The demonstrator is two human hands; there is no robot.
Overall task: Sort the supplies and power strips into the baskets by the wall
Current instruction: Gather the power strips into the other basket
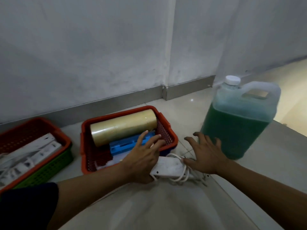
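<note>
- Your left hand (142, 161) lies over the near end of a white power strip (167, 168) on the tiled floor (149, 209), fingers straight and spread, the palm on its top.
- Your right hand (205, 155) hovers just right of the strip, fingers splayed and holding nothing; the strip's coiled white cord (183, 173) lies under and between your two hands.
- Just beyond your left fingertips sits a red basket (167, 128) holding a large roll of clear wrap (123, 128) and a blue flat item (126, 146).
- Well left of your left hand, a second red basket (54, 128), nested in a green one (54, 165), holds other white power strips (33, 153).
- Beyond your right hand stands a jug of green liquid (239, 123) with a white cap.
- Both baskets sit against the grey wall (83, 55).
</note>
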